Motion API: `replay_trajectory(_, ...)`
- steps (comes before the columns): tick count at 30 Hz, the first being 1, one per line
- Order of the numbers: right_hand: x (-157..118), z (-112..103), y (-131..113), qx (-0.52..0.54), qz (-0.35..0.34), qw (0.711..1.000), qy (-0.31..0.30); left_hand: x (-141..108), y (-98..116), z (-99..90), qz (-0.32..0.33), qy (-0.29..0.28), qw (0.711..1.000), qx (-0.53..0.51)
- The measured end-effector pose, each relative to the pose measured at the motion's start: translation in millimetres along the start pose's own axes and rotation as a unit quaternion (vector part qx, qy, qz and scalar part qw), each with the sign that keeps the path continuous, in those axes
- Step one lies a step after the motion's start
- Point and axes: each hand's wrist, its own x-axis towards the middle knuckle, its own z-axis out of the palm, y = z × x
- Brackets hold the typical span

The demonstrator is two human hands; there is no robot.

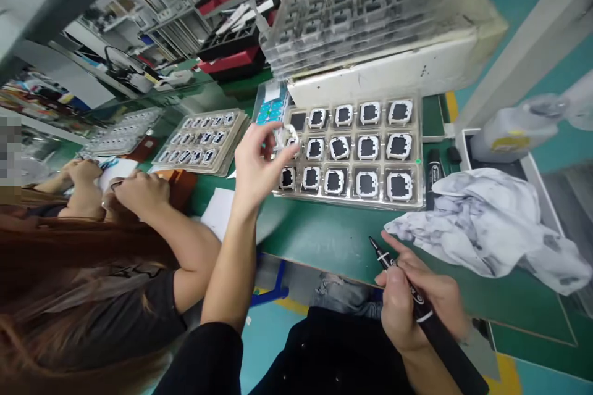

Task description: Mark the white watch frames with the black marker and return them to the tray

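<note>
My left hand (257, 163) is raised at the left side of a clear plastic tray (349, 197). Its thumb and fingers pinch a small white rounded frame (290, 136). Rows of similar white frames with black centres, such as one nearby (340, 148), sit in the tray's compartments. The back-left compartment shows only a dark square (298, 121). Lower right, my right hand (412, 299) is closed around a black marker pen (419, 305). The pen's tip is bare and points up and left, over the green tabletop (319, 231).
A crumpled white cloth (491, 216) lies to the right, near another black marker (434, 170) and a grey bottle (514, 129). Stacked clear trays (347, 12) rest on a white box (384, 68) behind. At left, a co-worker's arm (185, 234) reaches beside more filled trays (199, 142).
</note>
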Motion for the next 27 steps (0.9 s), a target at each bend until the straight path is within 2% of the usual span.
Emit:
replay_trajectory(3,5.5,5.7,-0.4,0.042,-0.064,0.996,0.042,60.2,-37.5,12.5,-0.011,-0.103,0.990,0.094)
replay_trajectory(5,5.8,9.7,0.8,0.050,-0.088,0.993,0.067,79.4,-49.9,20.9,-0.007,-0.166,0.974,0.154)
replay_trajectory(7,5.4,12.9,1.8,0.040,-0.093,0.992,0.073,84.8,-51.7,25.5,-0.002,-0.205,0.960,0.190)
replay_trajectory(12,8.8,15.7,-0.2,0.015,-0.105,0.992,0.072,84.1,-31.0,36.0,0.023,-0.189,0.963,0.193)
replay_trajectory(17,15.8,15.5,-6.8,0.018,-0.119,0.990,0.070,107.4,-11.2,62.1,0.010,-0.207,0.961,0.185)
replay_trajectory(20,19.0,16.1,-10.9,0.017,-0.125,0.990,0.066,118.6,-4.4,71.4,0.000,-0.225,0.958,0.180)
replay_trajectory(23,20.5,17.0,-13.5,0.013,-0.124,0.990,0.069,117.4,3.3,72.4,-0.008,-0.238,0.956,0.173)
replay_trajectory(27,20.0,17.8,-13.1,0.013,-0.126,0.989,0.075,103.1,15.9,65.4,-0.008,-0.231,0.960,0.160)
